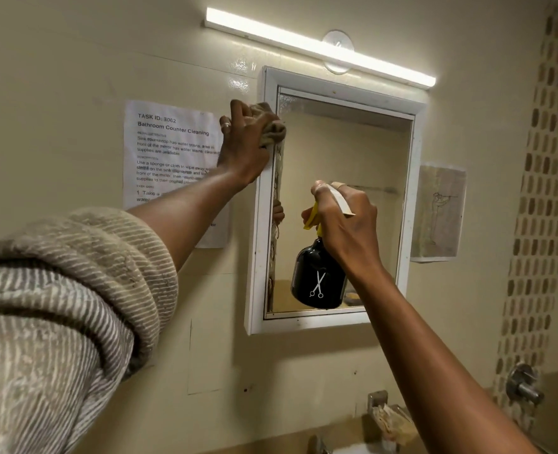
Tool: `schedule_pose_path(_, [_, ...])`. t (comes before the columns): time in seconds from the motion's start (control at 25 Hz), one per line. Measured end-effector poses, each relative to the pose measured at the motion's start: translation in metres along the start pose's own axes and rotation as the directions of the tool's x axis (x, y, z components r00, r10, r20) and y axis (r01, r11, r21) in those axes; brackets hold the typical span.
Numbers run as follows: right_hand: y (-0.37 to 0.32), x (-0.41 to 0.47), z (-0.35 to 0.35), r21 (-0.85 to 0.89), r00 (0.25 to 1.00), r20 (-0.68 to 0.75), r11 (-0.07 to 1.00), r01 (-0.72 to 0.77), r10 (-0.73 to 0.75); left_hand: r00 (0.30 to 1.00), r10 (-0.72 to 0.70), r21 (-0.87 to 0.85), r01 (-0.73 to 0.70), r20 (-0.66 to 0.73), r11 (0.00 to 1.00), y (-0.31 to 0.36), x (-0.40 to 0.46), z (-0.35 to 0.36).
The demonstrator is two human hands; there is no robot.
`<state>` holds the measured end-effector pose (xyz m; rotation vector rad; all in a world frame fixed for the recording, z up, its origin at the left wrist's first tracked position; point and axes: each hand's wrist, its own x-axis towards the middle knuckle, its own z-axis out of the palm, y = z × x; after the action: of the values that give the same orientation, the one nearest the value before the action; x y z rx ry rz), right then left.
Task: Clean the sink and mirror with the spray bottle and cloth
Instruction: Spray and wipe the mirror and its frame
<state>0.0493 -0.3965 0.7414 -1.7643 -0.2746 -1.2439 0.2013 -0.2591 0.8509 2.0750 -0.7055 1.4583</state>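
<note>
A white-framed mirror (pixel 346 191) hangs on the beige wall. My left hand (pixel 243 142) grips a bunched brownish cloth (pixel 272 129) against the mirror's upper left corner, at the frame's inner edge. In front of the glass, my right hand (pixel 346 224) holds a black spray bottle (pixel 318 278) by its neck; the bottle has a yellow trigger, a pale nozzle and a white scissors mark. Its nozzle points up and left toward the glass. The sink is hidden below the view, apart from a sliver at the bottom edge.
A printed task sheet (pixel 172 152) is taped left of the mirror and a drawing (pixel 438 211) right of it. A lit tube light (pixel 320 47) runs above. A wall tap (pixel 523 385) and a soap holder (pixel 390 421) sit low on the right.
</note>
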Motion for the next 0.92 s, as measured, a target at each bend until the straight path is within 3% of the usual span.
schedule_pose_path(0.32, [0.004,-0.017,-0.001,0.039,0.998,0.009,0.997,-0.061,0.06,0.993,0.085,-0.091,-0.077,0.082,0.993,-0.015,-0.144,0.029])
schedule_pose_path(0.6, [0.015,-0.032,0.007,0.067,0.994,0.018,0.991,-0.112,0.111,0.968,-0.112,-0.059,0.128,0.225,0.99,-0.018,-0.274,0.067])
schedule_pose_path(0.8, [0.025,-0.034,0.002,0.009,0.992,0.003,0.992,-0.129,0.129,0.923,-0.128,-0.037,0.151,0.363,0.988,-0.023,-0.333,0.08])
schedule_pose_path(0.92, [0.026,-0.033,-0.002,0.013,0.99,-0.01,0.99,-0.139,0.139,0.9,-0.073,-0.109,0.131,0.429,0.985,-0.029,-0.343,0.069])
